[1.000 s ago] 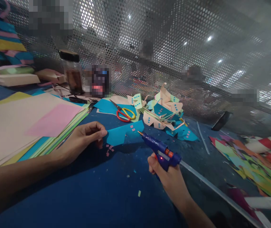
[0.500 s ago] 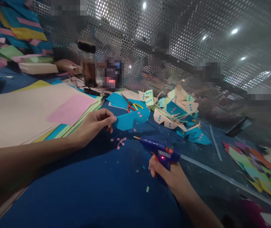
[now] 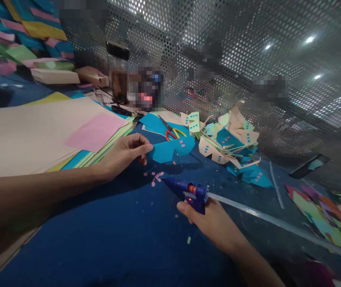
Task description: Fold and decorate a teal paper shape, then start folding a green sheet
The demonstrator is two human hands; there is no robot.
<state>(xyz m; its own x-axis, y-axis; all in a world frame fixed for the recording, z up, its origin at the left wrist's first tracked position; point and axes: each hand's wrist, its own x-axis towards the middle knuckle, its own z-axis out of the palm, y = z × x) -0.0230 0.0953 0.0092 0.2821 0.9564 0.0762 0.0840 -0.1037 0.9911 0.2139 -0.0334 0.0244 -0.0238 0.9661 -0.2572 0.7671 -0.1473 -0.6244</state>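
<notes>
Between thumb and fingers, my left hand (image 3: 128,153) pinches one end of a blue paper cutout (image 3: 166,152), which has two small pink squares near its far end. My right hand (image 3: 208,217) is wrapped round the handle of a blue hot glue gun (image 3: 185,190), its red light lit. A long clear glue stick (image 3: 257,211) sticks out from the back of the gun. The gun's nozzle points left, over or beside several tiny pink paper squares (image 3: 157,176) on the blue table. Scissors (image 3: 173,130) with red and yellow handles lie just behind the cutout.
Folded paper pieces with small squares (image 3: 230,139) are heaped at the back right. Large paper sheets (image 3: 33,135) are stacked at left, near a dark-lidded jar (image 3: 119,75). Another glue stick (image 3: 276,185) and coloured paper (image 3: 316,219) lie at right. A perforated metal panel (image 3: 194,75) stands behind.
The glue gun has moved left and turned, so its nozzle is now by the pink squares and its glue stick shows fully. My left hand still pinches the cutout. The view has shifted slightly.
</notes>
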